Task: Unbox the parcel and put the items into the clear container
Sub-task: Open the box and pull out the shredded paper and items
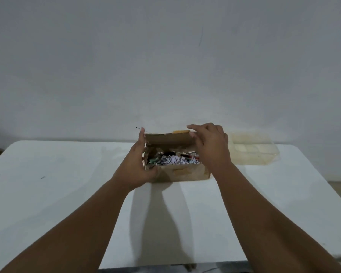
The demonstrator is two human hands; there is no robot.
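On the table [47,174], mid-frame: parcel [182,172], lid up, paper filler inside.
Hands: left hand [138,164] grips parcel's end; right hand [211,148] pinches lid.
Clear container [254,152]: just right of the parcel.
Handling: likely light, stiff; take by ends.

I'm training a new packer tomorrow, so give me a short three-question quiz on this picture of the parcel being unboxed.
1. True or false: the lid of the brown cardboard box is raised.
2. The clear plastic container stands: A) on the person's left, B) on the person's right, beyond the box, C) inside the box.
3. What is the pale filler in the box?
Key: 1 true; 2 B; 3 shredded paper.
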